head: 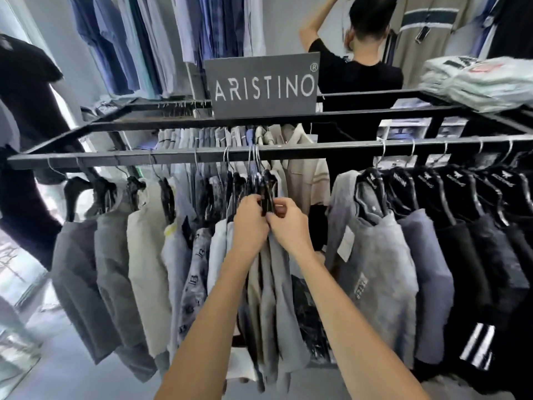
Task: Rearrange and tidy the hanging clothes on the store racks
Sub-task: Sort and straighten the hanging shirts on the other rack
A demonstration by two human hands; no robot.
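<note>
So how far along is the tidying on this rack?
Looks partway. The black shirts at the right hang evenly spaced, seemingly done. Both hands, left hand and right hand, grip a bunched cluster of hangers mid-rail, so that is in hand. The grey and beige shirts at the left hang askew and probably still need straightening.

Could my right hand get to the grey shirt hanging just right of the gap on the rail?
Probably yes: the right hand is beside the grey shirt, nothing between, but it must drop the hangers it pinches.
</note>
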